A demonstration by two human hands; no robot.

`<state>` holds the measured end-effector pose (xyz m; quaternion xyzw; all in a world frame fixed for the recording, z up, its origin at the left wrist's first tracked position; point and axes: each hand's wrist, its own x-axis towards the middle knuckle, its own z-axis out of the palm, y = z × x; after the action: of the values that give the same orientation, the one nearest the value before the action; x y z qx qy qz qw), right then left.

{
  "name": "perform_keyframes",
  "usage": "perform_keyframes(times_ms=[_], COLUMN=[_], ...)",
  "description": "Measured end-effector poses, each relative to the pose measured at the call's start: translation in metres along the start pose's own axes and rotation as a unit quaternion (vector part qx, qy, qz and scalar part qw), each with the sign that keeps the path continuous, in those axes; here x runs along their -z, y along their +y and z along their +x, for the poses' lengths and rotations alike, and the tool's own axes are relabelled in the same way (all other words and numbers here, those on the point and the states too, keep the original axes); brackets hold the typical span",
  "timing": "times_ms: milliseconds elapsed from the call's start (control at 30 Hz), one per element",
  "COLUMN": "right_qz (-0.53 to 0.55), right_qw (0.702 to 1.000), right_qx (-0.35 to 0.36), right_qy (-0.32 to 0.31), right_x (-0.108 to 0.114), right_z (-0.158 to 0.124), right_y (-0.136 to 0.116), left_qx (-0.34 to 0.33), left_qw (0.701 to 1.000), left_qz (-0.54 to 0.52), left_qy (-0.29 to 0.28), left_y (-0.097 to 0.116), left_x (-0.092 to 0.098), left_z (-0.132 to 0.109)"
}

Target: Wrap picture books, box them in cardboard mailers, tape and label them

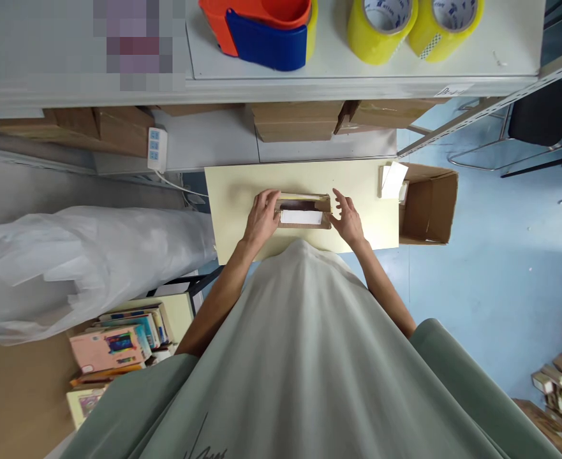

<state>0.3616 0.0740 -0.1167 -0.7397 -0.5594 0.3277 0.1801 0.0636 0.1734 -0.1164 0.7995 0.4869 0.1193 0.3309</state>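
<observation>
A small open cardboard box (303, 210) lies on a pale yellow table (242, 191); a white sheet shows inside it. My left hand (263, 213) grips the box's left end, fingers curled over its edge. At the right end of the box is my right hand (347, 217), its fingers spread and slightly bent, touching or just off the cardboard.
An open empty carton (428, 204) stands at the table's right end with white slips (393, 180) beside it. Above, a shelf holds yellow tape rolls (381, 25) and a red-blue tape dispenser (261, 29). A white plastic bag (89, 268) and stacked books (118, 344) sit at left.
</observation>
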Motion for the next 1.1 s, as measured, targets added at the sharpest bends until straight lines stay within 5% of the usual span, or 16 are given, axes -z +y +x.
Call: perform_keyframes(times_ms=[500,1100], right_qz=[0.098,0.129], right_qw=[0.993,0.991], right_qx=[-0.071,-0.018], right_qy=[0.001,-0.028], right_x=[-0.011,-0.002], right_z=[0.0,-0.007], right_y=[-0.007,0.028], left_qx=[0.136,0.107], left_qw=[0.986,0.993], left_qz=[-0.058,-0.043], left_qy=[0.08,0.028], left_y=[0.007,0.006], left_x=[-0.018,-0.021], left_z=[-0.024,-0.039])
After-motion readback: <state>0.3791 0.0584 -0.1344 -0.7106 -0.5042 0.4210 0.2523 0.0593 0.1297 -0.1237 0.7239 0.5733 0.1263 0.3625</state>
